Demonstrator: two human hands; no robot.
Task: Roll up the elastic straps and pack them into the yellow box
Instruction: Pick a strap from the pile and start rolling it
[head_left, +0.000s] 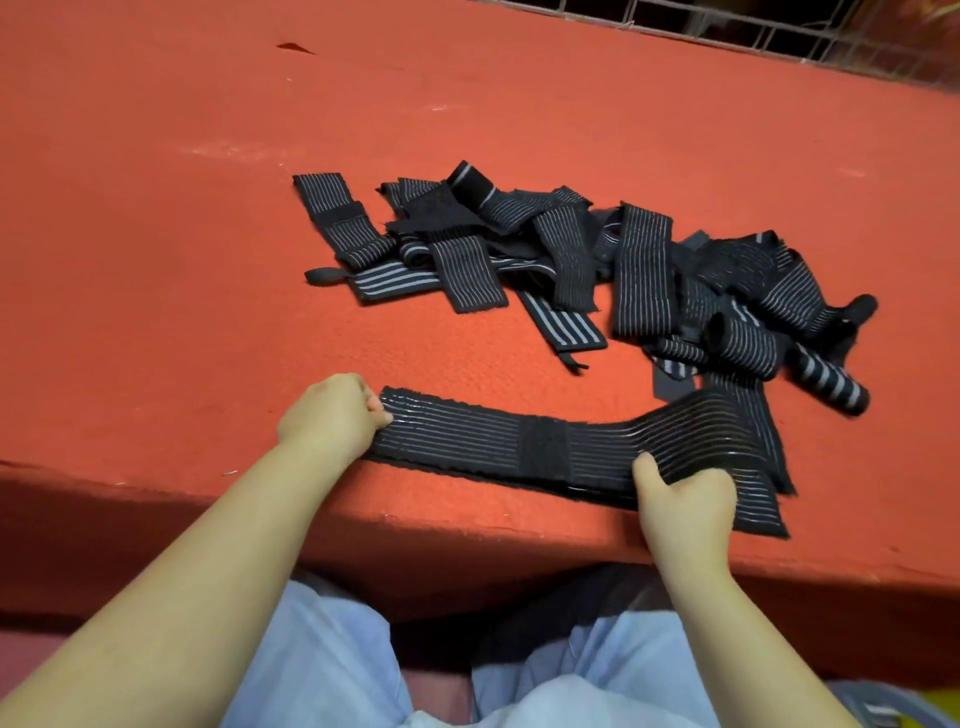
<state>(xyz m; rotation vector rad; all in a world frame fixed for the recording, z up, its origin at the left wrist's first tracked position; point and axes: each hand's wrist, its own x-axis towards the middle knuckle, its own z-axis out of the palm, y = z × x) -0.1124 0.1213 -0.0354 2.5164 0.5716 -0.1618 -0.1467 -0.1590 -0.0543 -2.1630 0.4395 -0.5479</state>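
A long black strap with thin pale stripes lay stretched along the near edge of the red tabletop, running from left to right and bending where its right end folded over itself. The left hand was curled into a fist at the strap's left end, pinching that end between thumb and fingers. The right hand gripped the strap near the fold, its thumb lying on top of the striped cloth and its fingers tucked beneath. A plain dark patch crossed the strap about midway between the two hands. Farther back on the tabletop, well apart from the left hand, a loose pile of straps lay tangled, most of them flat and overlapping. At the right side of that pile a few rolled straps lay on their sides. Pale blue trousers showed below the tabletop's front edge.
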